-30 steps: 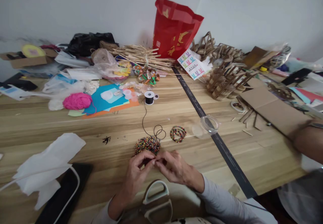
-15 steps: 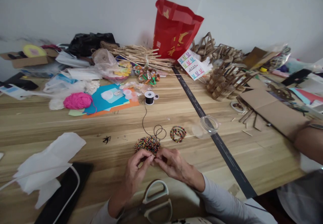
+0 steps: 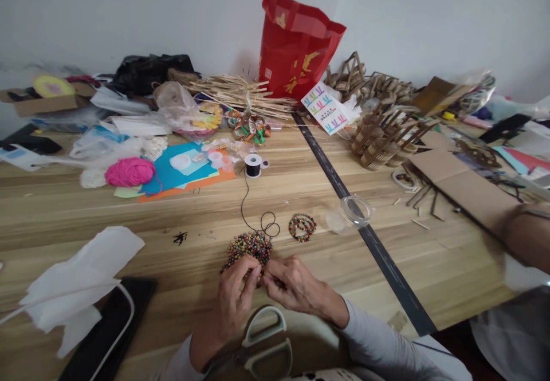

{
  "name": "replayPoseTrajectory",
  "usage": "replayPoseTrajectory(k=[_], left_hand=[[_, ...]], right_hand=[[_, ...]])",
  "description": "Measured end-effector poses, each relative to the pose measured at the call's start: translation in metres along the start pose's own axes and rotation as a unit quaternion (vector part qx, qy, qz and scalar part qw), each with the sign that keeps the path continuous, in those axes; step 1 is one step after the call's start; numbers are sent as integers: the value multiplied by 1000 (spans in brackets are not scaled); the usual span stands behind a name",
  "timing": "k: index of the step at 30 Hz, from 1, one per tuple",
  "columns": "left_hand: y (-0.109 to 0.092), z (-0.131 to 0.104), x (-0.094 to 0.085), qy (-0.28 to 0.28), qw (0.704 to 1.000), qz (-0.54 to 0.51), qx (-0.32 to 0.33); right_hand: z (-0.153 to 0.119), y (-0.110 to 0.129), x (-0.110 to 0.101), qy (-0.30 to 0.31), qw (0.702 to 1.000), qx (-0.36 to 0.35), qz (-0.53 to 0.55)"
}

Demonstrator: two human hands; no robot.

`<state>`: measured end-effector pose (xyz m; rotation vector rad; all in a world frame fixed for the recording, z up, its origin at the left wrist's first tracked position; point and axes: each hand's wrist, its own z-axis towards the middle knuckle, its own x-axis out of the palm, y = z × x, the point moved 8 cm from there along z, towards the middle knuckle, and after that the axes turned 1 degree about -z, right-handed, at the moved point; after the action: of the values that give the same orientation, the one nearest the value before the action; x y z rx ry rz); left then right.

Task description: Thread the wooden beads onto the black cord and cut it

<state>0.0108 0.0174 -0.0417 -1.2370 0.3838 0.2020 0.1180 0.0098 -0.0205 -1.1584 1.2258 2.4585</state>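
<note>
My left hand (image 3: 237, 289) and my right hand (image 3: 292, 283) meet at the front of a pile of multicoloured beads (image 3: 247, 247). Both are closed in a pinch, and what sits between the fingertips is too small to make out. A thin black cord (image 3: 243, 204) runs from a black spool (image 3: 253, 166) to the beads and loops behind them. To the right of the pile lies a coiled beaded strand (image 3: 302, 227). Scissors with pale handles (image 3: 266, 341) are below my hands, near my body.
A clear round lid (image 3: 356, 210) lies by a dark strip (image 3: 387, 266). Pink yarn (image 3: 130, 172), blue paper (image 3: 161, 169), a red bag (image 3: 296, 48) and small woven baskets (image 3: 378, 140) stand farther back. White paper (image 3: 86, 272) is at left. Another person's arm (image 3: 528, 238) rests at right.
My fingertips have shifted slightly lower and my right fingers have curled in more. More of the bead pile shows. The other person's arm has moved slightly left.
</note>
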Motion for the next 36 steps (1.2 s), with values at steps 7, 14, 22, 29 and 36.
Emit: replayPoseTrajectory(k=[7, 14, 22, 29, 36], left_hand=[[-1, -1, 0, -7, 1000, -4, -2], [4, -1, 1, 8, 1000, -8, -21], [7, 8, -5, 47, 991, -119, -35], [12, 11, -5, 50, 981, -171, -70], [18, 11, -1, 66, 971, -204, -102]], right_hand=[[0, 1, 2, -34, 999, -16, 15], [-4, -1, 7, -23, 999, -20, 19], [-9, -11, -2, -58, 995, -5, 77], [-6, -14, -8, -60, 997, -23, 47], [-8, -16, 2, -31, 998, -40, 28]])
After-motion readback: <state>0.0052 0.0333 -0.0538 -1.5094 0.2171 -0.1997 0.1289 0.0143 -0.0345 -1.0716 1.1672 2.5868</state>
